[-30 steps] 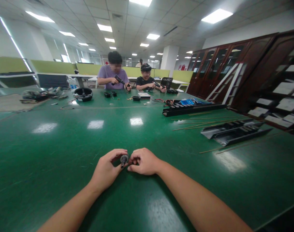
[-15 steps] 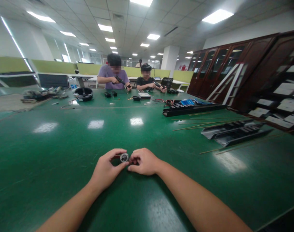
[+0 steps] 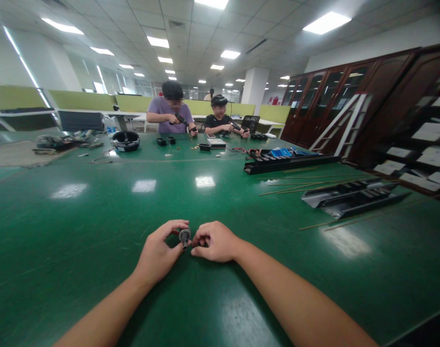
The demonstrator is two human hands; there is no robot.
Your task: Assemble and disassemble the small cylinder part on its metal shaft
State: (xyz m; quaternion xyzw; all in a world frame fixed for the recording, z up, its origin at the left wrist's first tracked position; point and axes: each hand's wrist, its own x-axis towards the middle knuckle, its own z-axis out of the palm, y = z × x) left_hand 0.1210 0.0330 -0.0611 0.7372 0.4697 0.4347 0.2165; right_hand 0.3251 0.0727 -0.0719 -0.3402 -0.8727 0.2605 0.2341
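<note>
Both of my hands rest close together on the green table (image 3: 97, 217). Between them stands a small dark cylindrical part (image 3: 184, 237) with a ridged grey round top. My left hand (image 3: 158, 253) curls around its left side, thumb and forefinger pinched on it. My right hand (image 3: 214, 241) is closed in a loose fist right beside it, its fingertips touching the part from the right. What lies under my fingers is hidden.
Long black trays (image 3: 350, 197) and thin rods (image 3: 302, 185) lie to the right. Another black tray (image 3: 285, 161) sits farther back. Two people (image 3: 171, 113) sit at the far end working with handheld tools. A black round object (image 3: 125, 140) and clutter are at far left. Dark cabinets line the right wall.
The small part has been turned between my fingers: its round end faced the camera half a second ago, and now it stands more upright. My hands have stayed in place.
</note>
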